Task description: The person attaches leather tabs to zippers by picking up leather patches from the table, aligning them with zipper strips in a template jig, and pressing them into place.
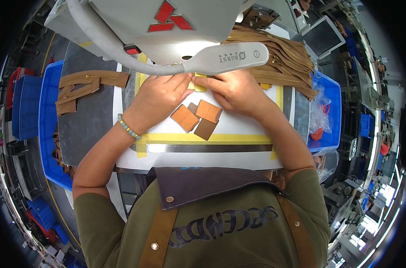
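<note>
Under the machine head and the lamp, my two hands meet over the white work surface (pixel 238 123). My left hand (pixel 160 96) has its fingers bent and pressed together; what they grip is too small to make out. From the other side my right hand (pixel 238 89) reaches in, fingers curled, index fingertip near a small yellow piece (pixel 200 85). The lamp covers part of its fingers. Just below the hands lie two orange-tan leather-like patches (pixel 185 118) and a dark brown patch (pixel 206 129), partly overlapping.
A grey sewing-machine-like head (pixel 194 33) and a white lamp (pixel 229 58) hang low over the hands. Brown zipper strips (pixel 274 58) are heaped at the back right; more strips (pixel 91 80) lie left. Blue bins (pixel 51 134) flank the table. Yellow tape (pixel 207 139) borders the work surface.
</note>
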A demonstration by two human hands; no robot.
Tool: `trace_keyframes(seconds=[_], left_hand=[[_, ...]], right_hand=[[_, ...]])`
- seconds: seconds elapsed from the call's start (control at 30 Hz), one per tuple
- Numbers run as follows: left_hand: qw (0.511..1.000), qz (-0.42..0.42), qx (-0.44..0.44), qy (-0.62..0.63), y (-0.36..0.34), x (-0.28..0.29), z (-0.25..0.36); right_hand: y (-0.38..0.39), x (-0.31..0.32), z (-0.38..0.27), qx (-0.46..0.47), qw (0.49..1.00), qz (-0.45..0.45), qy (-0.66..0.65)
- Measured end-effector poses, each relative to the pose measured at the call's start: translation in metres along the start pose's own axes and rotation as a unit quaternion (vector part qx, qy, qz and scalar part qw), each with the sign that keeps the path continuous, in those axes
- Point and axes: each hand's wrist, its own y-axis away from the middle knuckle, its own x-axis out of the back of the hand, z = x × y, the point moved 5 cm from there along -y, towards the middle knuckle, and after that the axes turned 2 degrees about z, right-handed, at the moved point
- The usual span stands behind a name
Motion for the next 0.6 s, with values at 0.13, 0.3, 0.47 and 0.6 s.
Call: trace_keyframes(seconds=[0.13, 0.3, 0.47, 0.6], left_hand=[[1.000, -0.003, 0.009, 0.003, 0.001, -0.005, -0.002], [0.995, -0.012, 0.009, 0.102, 0.010, -0.002, -0.020], [0.997, -0.015, -0.034, 0.063, 0.014, 0.005, -0.020], [0.997, -0.013, -0.042, 0.060, 0.013, 0.005, -0.018]], right_hand=[[-0.003, -0.005, -0.005, -0.003, 0.999, 0.015, 0.035], [-0.006, -0.009, -0.011, 0.026, 0.993, 0.022, 0.114], [-0.005, -0.006, -0.012, 0.007, 0.993, 0.023, 0.114], [-0.004, -0.004, -0.012, 0.003, 0.994, 0.023, 0.111]])
